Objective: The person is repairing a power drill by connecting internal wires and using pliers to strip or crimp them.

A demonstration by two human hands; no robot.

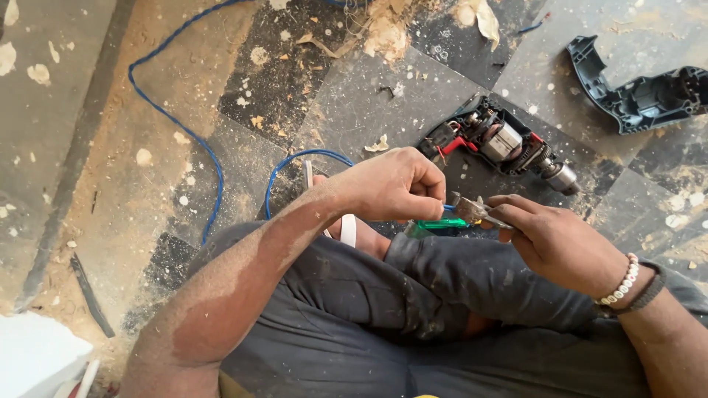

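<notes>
Two hands low over the lap: left hand [394, 184] pinching the blue wire [177, 125] end, right hand [549, 239] closed around green-handled pliers [457, 215]. Opened drill [501, 144] and its dark housing half [638, 88] lying on the floor [88, 184] beyond.

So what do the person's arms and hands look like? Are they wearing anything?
Both arms are bare, with no sleeves and no gloves. The left forearm is dusted with pale dirt. The left hand wears nothing. At the wrist of the right hand sit a white beaded bracelet and a dark band.
</notes>
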